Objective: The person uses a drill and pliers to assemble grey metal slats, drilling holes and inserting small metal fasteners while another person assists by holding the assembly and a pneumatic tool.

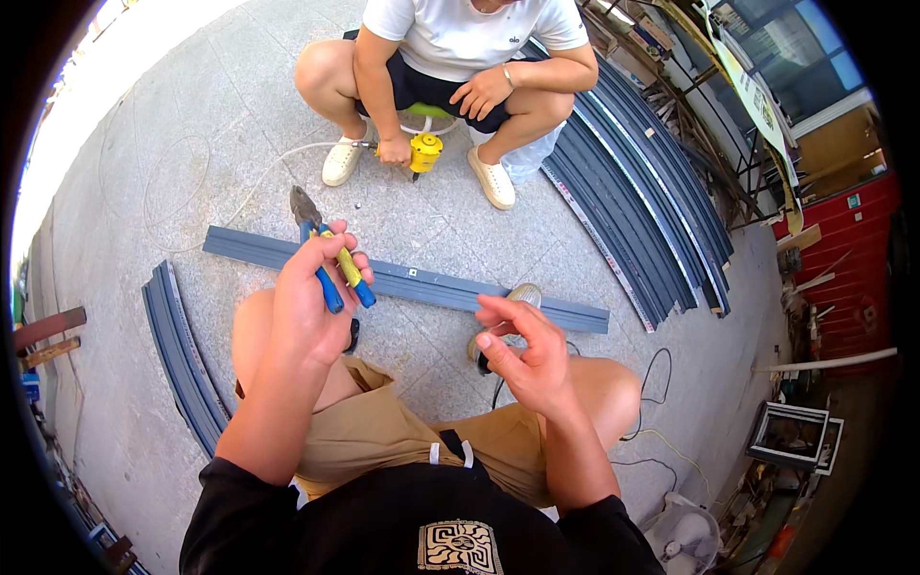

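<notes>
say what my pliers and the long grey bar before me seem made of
Pliers: head probably steel, from its grey metallic sheen; handles likely plastic or rubber, smooth blue and yellow. Long grey bar: satin finish and lengthwise grooves suggest extruded metal or plastic; can't tell which.

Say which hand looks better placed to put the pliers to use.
Likely the left hand: it grips the pliers by their handles, tips pointing away from the wearer. The right hand is raised, fingers bent, nothing visible in it.
</notes>
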Demonstrator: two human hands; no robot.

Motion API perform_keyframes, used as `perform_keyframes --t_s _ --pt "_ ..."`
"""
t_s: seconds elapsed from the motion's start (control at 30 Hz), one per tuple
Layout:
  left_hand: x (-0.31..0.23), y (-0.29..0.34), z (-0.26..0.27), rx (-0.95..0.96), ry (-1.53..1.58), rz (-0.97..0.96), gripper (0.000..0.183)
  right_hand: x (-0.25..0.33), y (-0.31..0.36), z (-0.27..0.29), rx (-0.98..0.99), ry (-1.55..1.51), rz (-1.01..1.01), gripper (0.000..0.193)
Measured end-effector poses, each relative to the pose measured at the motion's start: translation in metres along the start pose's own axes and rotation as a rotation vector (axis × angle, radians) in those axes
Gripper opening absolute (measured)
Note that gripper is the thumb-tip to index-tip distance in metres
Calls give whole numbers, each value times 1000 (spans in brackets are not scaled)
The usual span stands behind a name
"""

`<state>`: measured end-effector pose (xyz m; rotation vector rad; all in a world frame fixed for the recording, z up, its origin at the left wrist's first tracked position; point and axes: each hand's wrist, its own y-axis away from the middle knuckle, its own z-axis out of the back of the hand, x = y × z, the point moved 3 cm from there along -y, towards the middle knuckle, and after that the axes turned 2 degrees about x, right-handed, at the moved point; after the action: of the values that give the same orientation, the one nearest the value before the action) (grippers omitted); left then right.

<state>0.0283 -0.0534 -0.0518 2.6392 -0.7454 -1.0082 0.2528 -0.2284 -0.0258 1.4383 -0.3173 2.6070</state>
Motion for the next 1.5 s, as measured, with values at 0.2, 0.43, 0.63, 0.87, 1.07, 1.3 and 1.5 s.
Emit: perform_keyframes --t_s 0.2,0.43,0.63,0.87,1.07,1.3,1.5 --pt "31 12 -20 64 -34 216 39 9 -11 -24 299 -239 -90 80" --pt "38 23 -40 133 -218 356 42 17 -26 -45 259 -341 -1 97" --pt "40 23 -26 141 -370 211 45 22 -24 -52 383 -422 -137 101" --pt "49 32 -31 287 -497 175 50 30 -11 -63 363 -306 -163 102" --pt "60 37 -32 504 -934 -179 61 27 3 -65 225 -457 -186 100" --pt "62 43 -38 729 -1366 -312 64 -14 36 -81 47 -680 -357 67" --pt "56 51 -12 810 -1808 -288 67 -42 44 -74 67 -745 -603 20"
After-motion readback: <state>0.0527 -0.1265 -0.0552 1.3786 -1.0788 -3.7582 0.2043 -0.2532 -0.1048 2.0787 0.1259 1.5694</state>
